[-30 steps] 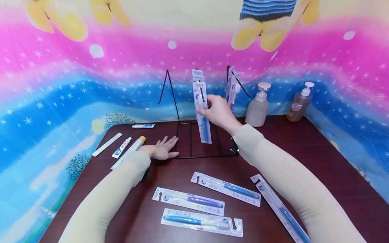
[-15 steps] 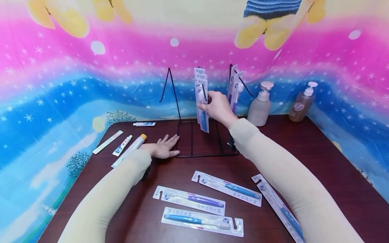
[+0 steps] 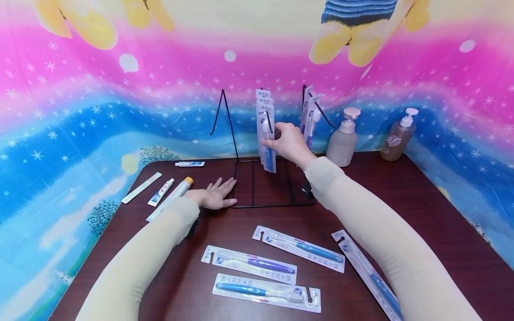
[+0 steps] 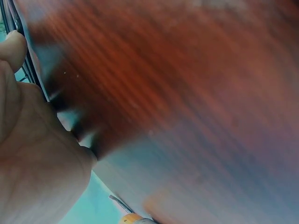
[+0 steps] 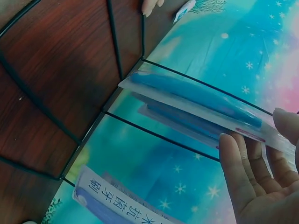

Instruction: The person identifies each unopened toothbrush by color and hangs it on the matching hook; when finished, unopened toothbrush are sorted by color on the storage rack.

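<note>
My right hand (image 3: pixel 292 142) pinches a packaged toothbrush (image 3: pixel 270 164) with a blue handle between thumb and fingers. This pack is the front one of several on the middle hook of a black wire rack (image 3: pixel 277 205); the hook's tip shows in front of its card. In the right wrist view, the blue handle (image 5: pixel 187 95) lies along its clear blister, with another pack close behind it. My left hand (image 3: pixel 216 196) rests on the table with fingers spread, at the left edge of the rack's base. Purple-handled packs (image 3: pixel 312 120) hang on the right hook; the left hook (image 3: pixel 217 111) is bare.
Several packaged toothbrushes, including a purple one (image 3: pixel 253 264) and a blue one (image 3: pixel 267 293), lie on the front of the table (image 3: pixel 172 276). Toothpaste tubes (image 3: pixel 161 192) and a slim pack (image 3: pixel 142 188) lie at left. Two pump bottles (image 3: pixel 342 143) stand at back right.
My right hand has moved the front toothbrush pack back along the middle hook, closer to those behind it; its lower end has risen. My left hand has stayed in place.
</note>
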Demonstrator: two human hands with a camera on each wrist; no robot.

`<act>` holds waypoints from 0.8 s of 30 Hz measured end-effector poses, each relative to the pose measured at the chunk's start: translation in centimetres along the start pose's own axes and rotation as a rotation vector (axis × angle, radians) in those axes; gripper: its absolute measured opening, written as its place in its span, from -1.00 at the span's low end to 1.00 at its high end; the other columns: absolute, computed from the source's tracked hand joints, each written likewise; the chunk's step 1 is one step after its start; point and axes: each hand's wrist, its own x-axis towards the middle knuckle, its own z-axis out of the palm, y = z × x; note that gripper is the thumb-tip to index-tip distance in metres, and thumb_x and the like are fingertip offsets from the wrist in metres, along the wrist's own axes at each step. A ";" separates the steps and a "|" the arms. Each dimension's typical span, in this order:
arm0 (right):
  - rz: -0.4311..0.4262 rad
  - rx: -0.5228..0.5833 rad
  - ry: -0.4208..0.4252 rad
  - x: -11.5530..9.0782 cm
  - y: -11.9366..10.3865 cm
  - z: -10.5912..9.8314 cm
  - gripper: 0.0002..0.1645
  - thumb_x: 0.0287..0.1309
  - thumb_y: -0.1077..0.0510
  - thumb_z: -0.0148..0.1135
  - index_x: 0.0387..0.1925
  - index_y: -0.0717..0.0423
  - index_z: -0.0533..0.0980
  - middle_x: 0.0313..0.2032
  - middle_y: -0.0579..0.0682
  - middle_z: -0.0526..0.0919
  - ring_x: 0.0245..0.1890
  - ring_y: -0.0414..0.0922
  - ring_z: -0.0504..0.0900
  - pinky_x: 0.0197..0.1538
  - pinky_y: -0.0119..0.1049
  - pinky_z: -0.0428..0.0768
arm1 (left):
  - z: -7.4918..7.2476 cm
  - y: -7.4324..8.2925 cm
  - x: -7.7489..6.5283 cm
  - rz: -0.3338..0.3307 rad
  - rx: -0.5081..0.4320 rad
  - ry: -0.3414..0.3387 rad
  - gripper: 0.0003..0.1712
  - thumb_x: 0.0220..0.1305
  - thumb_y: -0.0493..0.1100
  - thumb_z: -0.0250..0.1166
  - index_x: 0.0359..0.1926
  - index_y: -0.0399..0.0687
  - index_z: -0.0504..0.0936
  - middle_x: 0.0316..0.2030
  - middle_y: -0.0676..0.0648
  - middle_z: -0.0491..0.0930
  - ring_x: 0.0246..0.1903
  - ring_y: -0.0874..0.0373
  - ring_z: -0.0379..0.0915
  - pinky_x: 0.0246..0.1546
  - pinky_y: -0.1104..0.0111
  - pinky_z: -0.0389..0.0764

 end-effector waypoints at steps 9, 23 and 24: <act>-0.030 -0.029 -0.032 -2.4 0.9 -1.3 -0.59 0.01 -0.18 0.30 -0.20 -0.02 0.51 -0.37 -0.09 0.53 -0.39 -0.14 0.49 -0.36 -0.23 0.47 | 0.0 0.0 -0.1 -0.003 0.004 0.005 -0.11 0.33 0.31 -0.19 0.44 -0.01 -0.33 0.42 -0.06 -0.41 0.35 -0.18 -0.57 0.24 -0.12 -0.29; -0.054 -0.279 -0.223 -14.3 7.4 -4.6 -0.55 -0.01 0.01 0.36 -0.08 0.08 0.50 -0.39 -0.07 0.59 -0.43 -0.17 0.53 -0.34 -0.21 0.48 | 0.1 0.1 -0.1 -0.001 0.000 0.013 -0.09 0.31 0.32 -0.17 0.44 0.00 -0.33 0.42 -0.05 -0.40 0.35 -0.16 -0.56 0.25 -0.10 -0.31; -0.035 -0.289 -0.239 -15.4 8.2 -4.7 -0.51 -0.02 0.01 0.36 -0.05 0.10 0.48 -0.39 -0.07 0.58 -0.45 -0.17 0.52 -0.37 -0.23 0.47 | 0.1 0.1 -0.1 -0.001 -0.004 0.010 -0.09 0.31 0.32 -0.16 0.44 0.00 -0.33 0.42 -0.06 -0.40 0.35 -0.16 -0.56 0.25 -0.10 -0.31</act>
